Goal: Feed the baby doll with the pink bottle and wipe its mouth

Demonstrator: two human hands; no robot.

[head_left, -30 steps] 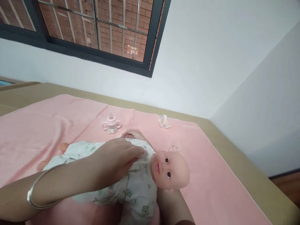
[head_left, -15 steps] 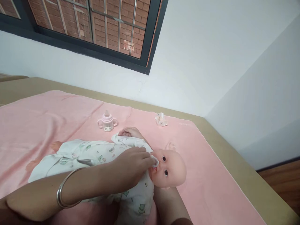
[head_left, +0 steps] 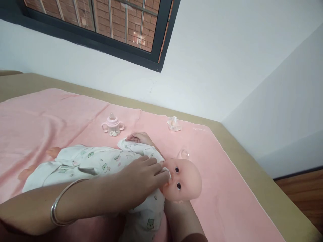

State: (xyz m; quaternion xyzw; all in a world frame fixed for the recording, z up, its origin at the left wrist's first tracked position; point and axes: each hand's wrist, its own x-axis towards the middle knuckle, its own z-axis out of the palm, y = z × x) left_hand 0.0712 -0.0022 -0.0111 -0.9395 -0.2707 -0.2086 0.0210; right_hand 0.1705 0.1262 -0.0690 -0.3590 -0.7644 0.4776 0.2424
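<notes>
A baby doll (head_left: 185, 178) in a white printed outfit lies on its back across my lap, head to the right. My left hand (head_left: 148, 173), with a silver bangle on its wrist, pinches a small white cloth (head_left: 166, 172) against the doll's mouth. My right forearm passes beneath the doll's neck. On the far side, my right hand (head_left: 140, 137) comes out and curls around the doll's sleeved arm (head_left: 136, 147); part of that hand is hidden. Behind the head sits a small clear pinkish item (head_left: 183, 154) whose kind I cannot make out.
A pink two-handled baby bottle (head_left: 113, 126) stands upright beyond the doll. Further right lies a crumpled clear-and-white wrapper (head_left: 174, 124). Both rest on a pink blanket (head_left: 227, 201) over a tan surface (head_left: 282, 205). A white wall and a dark-framed window (head_left: 158, 43) rise behind.
The view has tilted down slightly, so the bottle and wrapper appear higher. My left hand keeps the white cloth at the doll's mouth, with only a slight shift of the fingers.
</notes>
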